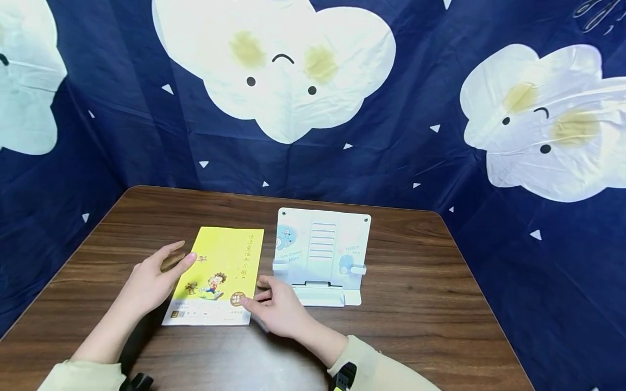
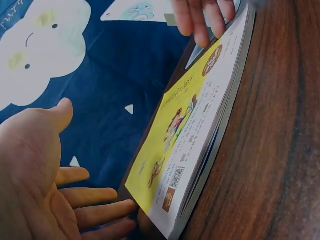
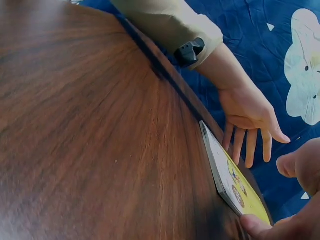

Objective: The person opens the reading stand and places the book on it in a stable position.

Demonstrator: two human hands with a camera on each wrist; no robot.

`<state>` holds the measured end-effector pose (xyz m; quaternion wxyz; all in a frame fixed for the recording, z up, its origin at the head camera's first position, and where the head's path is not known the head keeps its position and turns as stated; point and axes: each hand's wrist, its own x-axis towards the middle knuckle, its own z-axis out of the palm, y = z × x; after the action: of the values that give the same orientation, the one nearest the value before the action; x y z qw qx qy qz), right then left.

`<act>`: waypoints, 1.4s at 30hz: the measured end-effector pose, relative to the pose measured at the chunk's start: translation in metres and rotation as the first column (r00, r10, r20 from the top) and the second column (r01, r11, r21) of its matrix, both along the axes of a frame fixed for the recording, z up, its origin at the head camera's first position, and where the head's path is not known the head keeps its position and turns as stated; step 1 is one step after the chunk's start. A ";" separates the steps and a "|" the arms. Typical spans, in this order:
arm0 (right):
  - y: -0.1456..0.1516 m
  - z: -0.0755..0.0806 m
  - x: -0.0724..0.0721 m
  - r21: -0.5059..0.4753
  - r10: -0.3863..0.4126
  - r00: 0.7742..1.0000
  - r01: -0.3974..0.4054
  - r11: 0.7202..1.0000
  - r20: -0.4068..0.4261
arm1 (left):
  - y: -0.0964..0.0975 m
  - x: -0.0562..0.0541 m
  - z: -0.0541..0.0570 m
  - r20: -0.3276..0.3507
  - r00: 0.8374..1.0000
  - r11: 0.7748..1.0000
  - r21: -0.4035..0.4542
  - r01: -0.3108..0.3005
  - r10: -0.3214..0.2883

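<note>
A yellow book (image 1: 222, 266) with a white lower band and a cartoon child on its cover lies flat on the table. My left hand (image 1: 154, 279) is at its left edge, fingers spread and palm turned inward; in the left wrist view, that hand (image 2: 55, 175) has nothing in its grasp. At the book's lower right corner is my right hand (image 1: 281, 309), fingers loosely bent along the edge. In the right wrist view one fingertip (image 3: 252, 225) meets or nearly meets the book (image 3: 235, 185), while another digit stands apart from it.
A pale blue folding book stand (image 1: 323, 250) with printed cartoon animals stands right of the book, close behind my right hand. The brown wooden table (image 1: 415, 326) ends at a dark blue curtain (image 1: 220, 146) with white clouds.
</note>
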<state>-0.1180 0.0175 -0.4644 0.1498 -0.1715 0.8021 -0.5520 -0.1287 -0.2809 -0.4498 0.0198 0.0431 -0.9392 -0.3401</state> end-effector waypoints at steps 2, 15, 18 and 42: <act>-0.001 -0.001 -0.001 -0.021 -0.029 0.999 0.030 0.999 0.026 | -0.001 0.000 -0.001 -0.003 1.000 1.000 0.025 -0.002 0.002; -0.012 -0.005 -0.008 -0.271 -0.100 0.944 0.190 0.944 0.314 | -0.015 -0.002 -0.006 0.117 0.993 0.950 0.309 -0.034 -0.002; -0.013 -0.007 -0.009 -0.306 -0.092 0.942 0.196 0.931 0.323 | -0.024 -0.003 -0.014 0.141 0.990 0.915 0.398 -0.057 0.001; -0.022 -0.015 -0.007 -0.363 0.016 0.891 0.167 0.917 0.453 | -0.038 0.015 -0.003 0.227 0.974 0.881 0.463 -0.095 -0.014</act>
<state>-0.1254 -0.0047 -0.4795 0.2705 -0.0347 0.6254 -0.7311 -0.1137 -0.3192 -0.4524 -0.0899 0.1043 -0.8236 -0.5502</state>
